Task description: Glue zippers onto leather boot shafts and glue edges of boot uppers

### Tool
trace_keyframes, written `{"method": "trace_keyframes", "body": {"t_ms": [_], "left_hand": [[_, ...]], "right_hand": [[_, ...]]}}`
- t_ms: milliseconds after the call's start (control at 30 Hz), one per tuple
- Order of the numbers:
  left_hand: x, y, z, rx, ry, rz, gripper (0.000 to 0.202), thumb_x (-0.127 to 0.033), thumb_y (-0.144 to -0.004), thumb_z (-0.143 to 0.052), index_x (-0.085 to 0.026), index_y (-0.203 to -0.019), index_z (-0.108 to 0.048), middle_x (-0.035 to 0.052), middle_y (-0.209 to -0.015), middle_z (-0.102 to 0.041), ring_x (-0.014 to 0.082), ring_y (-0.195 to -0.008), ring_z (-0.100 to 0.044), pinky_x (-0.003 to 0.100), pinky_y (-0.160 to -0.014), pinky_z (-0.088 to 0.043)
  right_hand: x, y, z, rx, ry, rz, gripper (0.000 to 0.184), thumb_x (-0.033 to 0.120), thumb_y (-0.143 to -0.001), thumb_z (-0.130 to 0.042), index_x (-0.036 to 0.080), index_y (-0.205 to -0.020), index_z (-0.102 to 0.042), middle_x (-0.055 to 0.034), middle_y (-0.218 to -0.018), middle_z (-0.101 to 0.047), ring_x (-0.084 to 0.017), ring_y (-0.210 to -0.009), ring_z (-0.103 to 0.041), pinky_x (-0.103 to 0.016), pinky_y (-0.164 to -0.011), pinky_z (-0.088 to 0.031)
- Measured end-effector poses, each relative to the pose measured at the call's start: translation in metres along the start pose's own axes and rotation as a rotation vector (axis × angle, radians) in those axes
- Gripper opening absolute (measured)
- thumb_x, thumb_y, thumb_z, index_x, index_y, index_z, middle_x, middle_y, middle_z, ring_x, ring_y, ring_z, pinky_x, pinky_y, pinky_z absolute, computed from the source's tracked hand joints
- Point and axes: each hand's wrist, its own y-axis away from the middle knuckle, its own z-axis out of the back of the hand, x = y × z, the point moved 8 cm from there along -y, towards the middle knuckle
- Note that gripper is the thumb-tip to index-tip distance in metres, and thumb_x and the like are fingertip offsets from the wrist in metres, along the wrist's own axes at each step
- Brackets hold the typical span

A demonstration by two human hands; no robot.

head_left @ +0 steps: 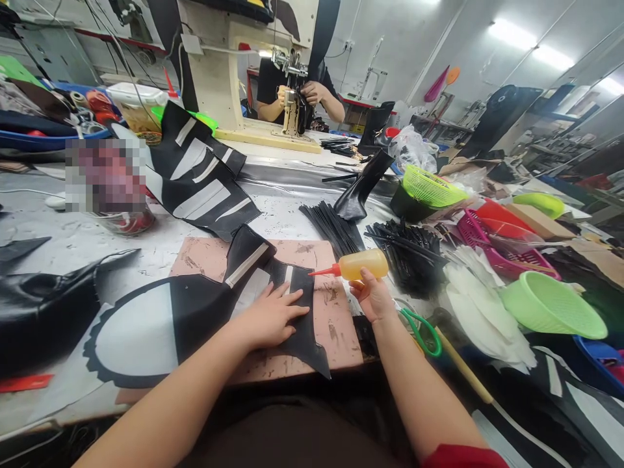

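My left hand [275, 312] lies flat with fingers spread on a black boot upper piece [205, 302], which has white backing patches and strips. Under that piece is a worn pink board [336, 331]. In my right hand [373, 296] is a squeeze bottle [365, 264] of yellowish liquid, tipped on its side. Its thin red nozzle points left, with the tip at or just above the piece's right edge; I cannot tell whether they touch. Green-handled scissors [423, 333] lie beside my right wrist.
More black upper pieces [202, 188] lie behind the board. A black boot [363, 188] and bundles of black strips [404, 250] are at back right. Light pieces [482, 302] and a green basket [550, 305] lie right. Across the table, a co-worker's hands [314, 93] are at a sewing machine [292, 107].
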Motion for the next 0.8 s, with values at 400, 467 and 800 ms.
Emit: {"method": "trace_keyframes", "body": {"t_ms": [400, 467, 800], "left_hand": [[0.000, -0.001, -0.001, -0.002, -0.007, -0.003, 0.050, -0.027, -0.076, -0.053, -0.033, -0.125, -0.045, 0.0009, -0.144, -0.029, 0.0317, -0.134, -0.016, 0.058, -0.105, -0.013], [0.000, -0.001, -0.002, -0.002, -0.005, -0.002, 0.051, -0.026, -0.076, -0.054, -0.034, -0.125, -0.045, 0.0004, -0.144, -0.028, 0.0313, -0.134, -0.016, 0.058, -0.105, -0.013], [0.002, -0.001, -0.002, -0.018, 0.002, 0.000, 0.051, -0.025, -0.075, -0.054, -0.034, -0.124, -0.046, 0.0000, -0.144, -0.029, 0.0306, -0.134, -0.015, 0.057, -0.106, -0.012]], "right_hand": [[-0.013, -0.013, 0.004, -0.223, 0.030, -0.086, 0.034, 0.029, -0.058, -0.075, 0.016, -0.082, -0.055, 0.0023, -0.061, -0.062, -0.007, -0.041, -0.055, -0.014, -0.035, -0.048], [-0.009, -0.015, 0.001, -0.228, 0.035, -0.054, 0.035, 0.029, -0.059, -0.075, 0.016, -0.084, -0.054, 0.0029, -0.061, -0.062, -0.007, -0.041, -0.055, -0.014, -0.035, -0.048], [-0.001, -0.009, 0.002, -0.173, 0.112, 0.054, 0.048, 0.036, -0.050, -0.076, 0.018, -0.088, -0.052, 0.0057, -0.060, -0.061, -0.007, -0.038, -0.053, -0.016, -0.035, -0.046]]}}
